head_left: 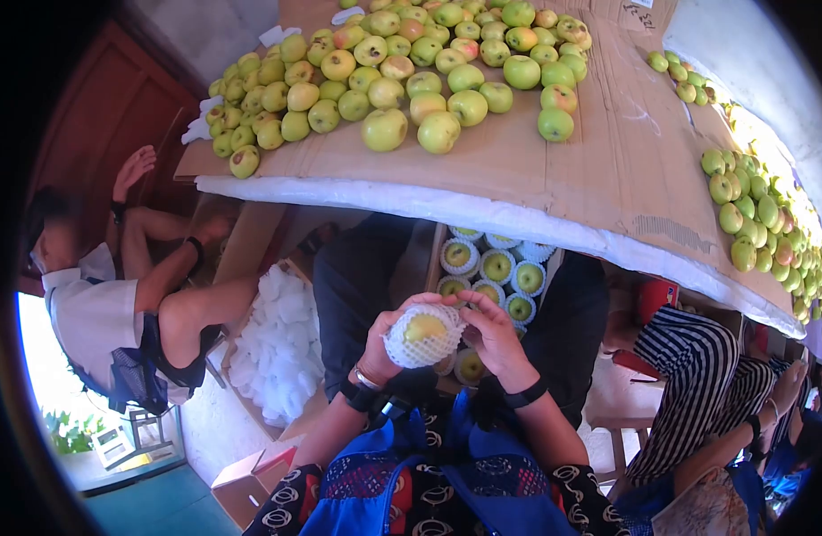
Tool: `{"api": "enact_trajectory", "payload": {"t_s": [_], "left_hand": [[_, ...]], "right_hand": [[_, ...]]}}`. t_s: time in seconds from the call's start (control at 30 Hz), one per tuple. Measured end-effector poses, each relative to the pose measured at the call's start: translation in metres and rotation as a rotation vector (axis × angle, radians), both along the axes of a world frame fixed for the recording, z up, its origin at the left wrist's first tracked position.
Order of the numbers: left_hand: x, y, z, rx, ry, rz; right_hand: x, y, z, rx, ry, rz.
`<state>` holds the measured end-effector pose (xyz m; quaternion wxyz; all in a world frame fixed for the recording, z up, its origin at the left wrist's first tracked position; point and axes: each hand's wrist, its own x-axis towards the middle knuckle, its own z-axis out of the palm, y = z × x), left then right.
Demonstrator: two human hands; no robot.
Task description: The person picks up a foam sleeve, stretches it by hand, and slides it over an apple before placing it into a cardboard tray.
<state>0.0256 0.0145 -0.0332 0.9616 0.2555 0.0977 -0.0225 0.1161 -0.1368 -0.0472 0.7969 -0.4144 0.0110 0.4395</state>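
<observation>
A green-yellow apple [423, 328] sits in a white foam net [418, 354], with part of its skin showing through the opening. My left hand [382, 341] wraps around the netted apple from the left. On the other side, my right hand [497, 338] has its bent fingers and thumb at the net's right edge, closed on it. Just below and beyond my hands, a box [435, 259] between my legs holds rows of netted apples [497, 266], partly hidden by my hands.
A cardboard-covered table [482, 183] in front bears a big heap of loose apples [366, 85]; more apples [768, 214] lie at right. Left of my legs stands a box of white foam nets [281, 344]. People sit on both sides, one in striped trousers [696, 375].
</observation>
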Motion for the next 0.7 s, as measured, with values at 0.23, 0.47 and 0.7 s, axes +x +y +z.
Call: {"api": "enact_trajectory", "payload": {"t_s": [0.23,0.47,0.7], "left_hand": [[-0.006,0.009,-0.03,0.0,0.329,0.153],[-0.004,0.009,-0.027,0.015,0.471,0.137],[-0.008,0.007,-0.042,0.156,0.429,0.097]], "right_hand": [[-0.003,-0.001,-0.005,-0.354,-1.042,0.044],[-0.004,0.001,0.018,-0.302,-0.962,0.081],[0.0,0.007,0.011,-0.437,-1.073,0.203]]}}
